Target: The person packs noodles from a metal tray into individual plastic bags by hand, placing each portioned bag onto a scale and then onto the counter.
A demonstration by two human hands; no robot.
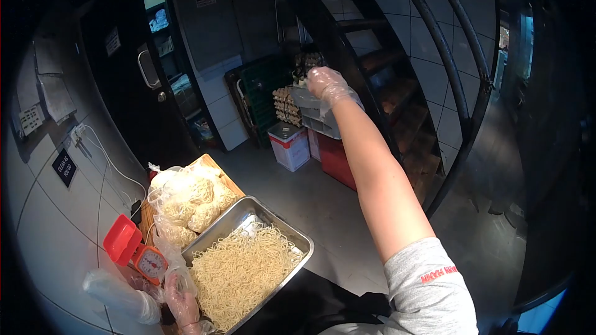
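Observation:
My right hand [326, 82], in a clear plastic glove, is stretched far forward and raised. Its fingers are curled closed, and I cannot make out anything in them. Low on the left, my gloved left hand [181, 303] is beside the metal tray [304, 254], fingers bent around what looks like a clear plastic bag [174, 255]. Loose yellow noodles [245, 273] fill most of the tray. Behind it, bagged portions of noodles [195, 195] are piled on a wooden board [226, 177].
An orange kitchen scale [151, 263] with a red pan [122, 239] stands by the wall, near a stack of clear plastic [121, 296]. Farther back are egg trays [287, 105], a white tub [289, 147], a red container [337, 161] and a dark staircase [379, 56].

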